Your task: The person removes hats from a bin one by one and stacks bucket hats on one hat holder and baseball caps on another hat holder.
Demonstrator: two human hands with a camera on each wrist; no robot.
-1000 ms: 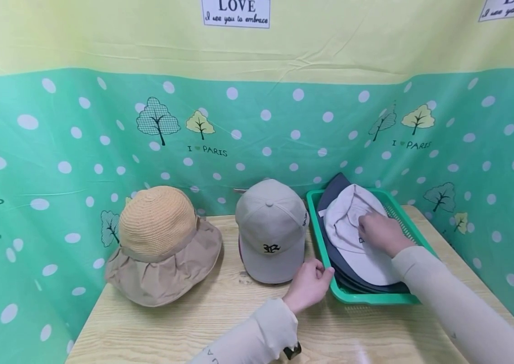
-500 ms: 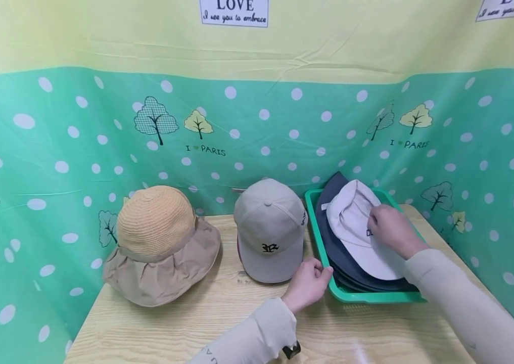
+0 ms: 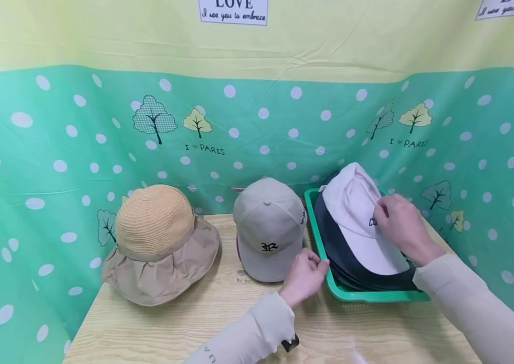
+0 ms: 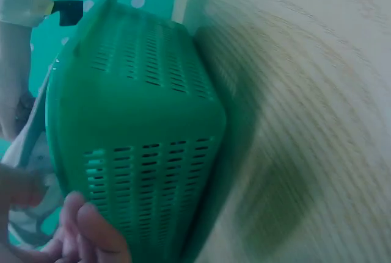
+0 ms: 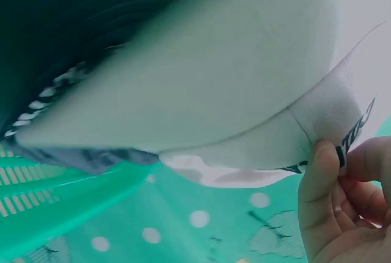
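Observation:
My right hand [image 3: 404, 227] pinches a white cap [image 3: 352, 207] with dark lettering by the front of its crown, just above the brim. In the right wrist view, thumb and fingers [image 5: 321, 183] nip the cloth beside the print, and the cap's pale brim [image 5: 232, 74] spreads across the picture. Beneath the cap, a stack of dark hats [image 3: 338, 253] lies in a green plastic basket [image 3: 357, 297]. My left hand [image 3: 304, 278] holds the basket's left rim; in the left wrist view its curled fingers [image 4: 101, 232] sit against the perforated outer wall, thumb on the other side.
A grey baseball cap [image 3: 268, 217] with a black emblem stands just left of the basket. Further left sits a straw-crowned sun hat [image 3: 156, 222] with a wide brown brim. The wooden table [image 3: 147, 333] meets a green dotted curtain [image 3: 247, 121] behind and at both sides.
My right hand has lifted the white cap and shifted a little right, tilting its crown up off the dark hats. The left hand stays at the basket rim.

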